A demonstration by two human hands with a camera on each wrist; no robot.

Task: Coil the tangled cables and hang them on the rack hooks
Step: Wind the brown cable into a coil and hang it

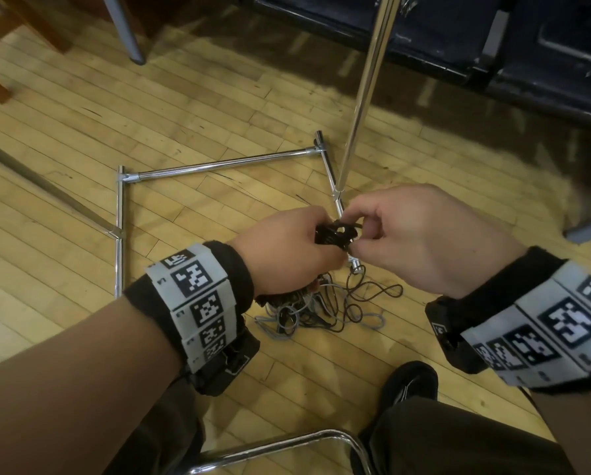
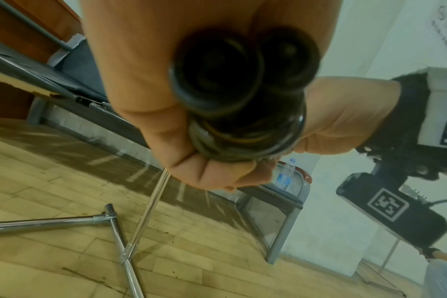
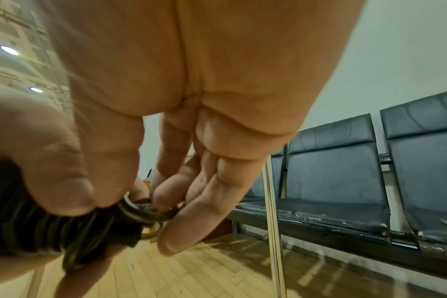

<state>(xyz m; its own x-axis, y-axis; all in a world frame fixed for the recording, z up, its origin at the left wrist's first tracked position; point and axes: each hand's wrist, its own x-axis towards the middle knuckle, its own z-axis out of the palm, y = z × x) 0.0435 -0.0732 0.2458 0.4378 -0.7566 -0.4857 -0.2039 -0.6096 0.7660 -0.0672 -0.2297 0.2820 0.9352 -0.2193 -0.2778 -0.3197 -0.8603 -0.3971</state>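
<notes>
Above the floor, between both hands: I log one coiled cable bundle (image 1: 337, 235), dark, wound tight.
Left hand (image 1: 287, 250): fingers curled round the bundle, gripping it; the left wrist view shows stacked loops inside the fist.
Right hand (image 1: 421, 241): thumb and fingertips (image 3: 171, 240) pinching the loops at the bundle's end.
Loose cables (image 1: 325, 306): grey and dark strands tangled on the wooden floor (image 1: 218, 108), under the hands.
Rack (image 1: 218, 165): chrome base frame flat on the floor, upright pole (image 1: 369, 80) rising just beyond the hands.
Seats (image 3: 345, 171): dark row behind the pole.
</notes>
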